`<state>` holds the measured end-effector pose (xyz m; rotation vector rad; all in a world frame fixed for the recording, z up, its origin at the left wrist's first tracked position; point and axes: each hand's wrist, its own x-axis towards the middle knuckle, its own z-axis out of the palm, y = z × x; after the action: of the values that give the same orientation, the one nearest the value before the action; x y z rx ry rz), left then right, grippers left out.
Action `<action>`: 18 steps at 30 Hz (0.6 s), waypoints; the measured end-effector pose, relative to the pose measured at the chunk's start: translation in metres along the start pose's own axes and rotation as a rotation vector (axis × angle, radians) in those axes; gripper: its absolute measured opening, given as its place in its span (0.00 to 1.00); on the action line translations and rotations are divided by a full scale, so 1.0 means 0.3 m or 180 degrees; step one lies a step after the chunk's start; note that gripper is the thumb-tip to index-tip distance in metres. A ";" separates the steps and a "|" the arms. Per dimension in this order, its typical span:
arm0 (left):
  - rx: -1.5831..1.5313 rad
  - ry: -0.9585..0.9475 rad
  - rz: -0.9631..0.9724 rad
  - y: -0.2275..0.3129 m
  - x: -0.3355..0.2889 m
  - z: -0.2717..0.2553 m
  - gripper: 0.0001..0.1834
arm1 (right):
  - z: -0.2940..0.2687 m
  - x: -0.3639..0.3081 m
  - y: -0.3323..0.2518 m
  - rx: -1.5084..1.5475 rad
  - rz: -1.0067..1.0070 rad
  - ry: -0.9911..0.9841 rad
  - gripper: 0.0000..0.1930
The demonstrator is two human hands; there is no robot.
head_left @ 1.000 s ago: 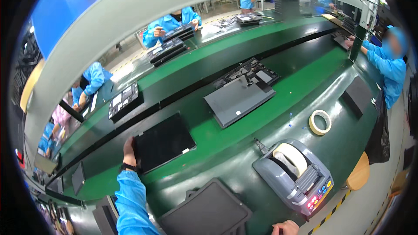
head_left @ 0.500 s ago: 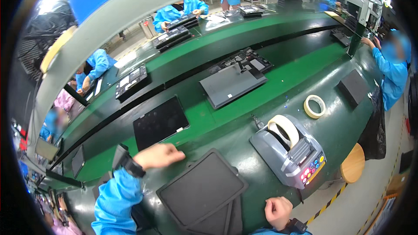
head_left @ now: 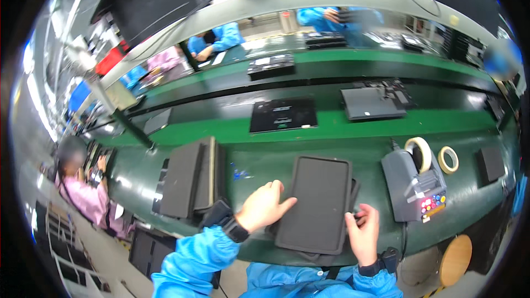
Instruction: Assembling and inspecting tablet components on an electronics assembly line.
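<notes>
A shallow black rectangular tray (head_left: 316, 204) lies on the near edge of the green bench, on top of other dark trays or pads that stick out at its sides. My left hand (head_left: 264, 207) is at the tray's left edge, with thumb and fingers apart and nothing in it. The thumb tip reaches the tray's rim or hovers just over it; I cannot tell which. By the right edge, my right hand (head_left: 364, 236) has its fingers curled together. A small dark bit shows at its fingertips, too small to name.
Right of the tray stands a grey tape dispenser (head_left: 411, 185) with lit buttons, a loose tape roll (head_left: 448, 160) and a black block (head_left: 490, 164) beyond. Black foam slabs (head_left: 185, 179) stand at left. A dark panel (head_left: 283, 116) and laptop parts (head_left: 372, 103) lie farther back. Co-workers sit around.
My view has swung left, bringing the foam slabs into sight. My right hand has come from a loose fist near the dispenser to the tray's right edge; my left hand has come to its left edge.
</notes>
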<state>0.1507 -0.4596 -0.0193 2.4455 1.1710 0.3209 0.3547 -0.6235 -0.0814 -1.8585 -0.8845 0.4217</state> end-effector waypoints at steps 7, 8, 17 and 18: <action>-0.1380 -0.0277 -0.1128 -0.020 -0.137 0.231 0.43 | 0.079 -0.110 -0.009 -0.0089 0.0081 -0.0753 0.33; -0.1218 -0.0157 -0.1032 0.001 -0.164 0.234 0.43 | 0.082 -0.130 -0.034 -0.0113 0.0036 -0.0768 0.33; -0.2140 0.1249 -0.1023 -0.187 -0.449 -0.422 0.39 | 0.317 -0.091 -0.503 0.1794 -0.0929 -0.2299 0.36; -0.2704 0.1416 -0.0956 -0.286 -0.493 -0.498 0.36 | 0.382 -0.110 -0.614 0.1612 -0.1093 -0.2625 0.38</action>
<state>-0.0561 -0.4879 0.0702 1.4758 1.2069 1.0553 0.1888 -0.5308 0.0282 -1.0129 -1.4444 1.1137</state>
